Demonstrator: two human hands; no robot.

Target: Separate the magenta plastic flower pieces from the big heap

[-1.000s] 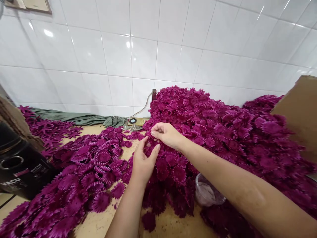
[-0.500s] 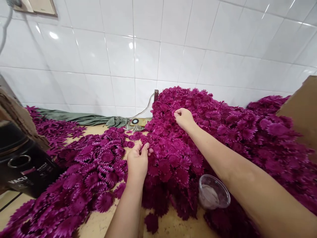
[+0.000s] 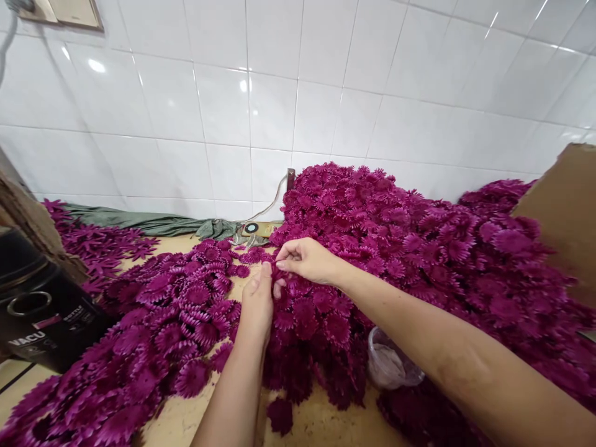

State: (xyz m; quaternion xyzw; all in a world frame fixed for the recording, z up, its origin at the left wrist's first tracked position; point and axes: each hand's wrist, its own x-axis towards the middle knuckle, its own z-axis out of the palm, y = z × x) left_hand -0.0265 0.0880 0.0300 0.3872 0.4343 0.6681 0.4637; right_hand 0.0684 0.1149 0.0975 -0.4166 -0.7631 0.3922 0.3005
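A big heap of magenta fabric flower heads (image 3: 395, 230) covers the right and back of the wooden table (image 3: 186, 422). A flatter spread of the same flowers (image 3: 177, 310) lies to the left. My left hand (image 3: 257, 304) and my right hand (image 3: 307, 261) meet at the heap's near left edge. My right hand's fingers are pinched on a flower piece (image 3: 279, 273). My left hand's fingers are closed on flower pieces right beside it, thumb up, touching the same spot.
A clear plastic cup (image 3: 391, 363) stands under my right forearm. A black box printed VACU (image 3: 37, 316) sits at the left edge. A cardboard flap (image 3: 563, 205) rises at the right. A green cloth (image 3: 139, 220) and a cable lie along the tiled wall.
My right hand has come back from the top of the heap down to my left hand, its fingers pinched. My left hand has stayed in place.
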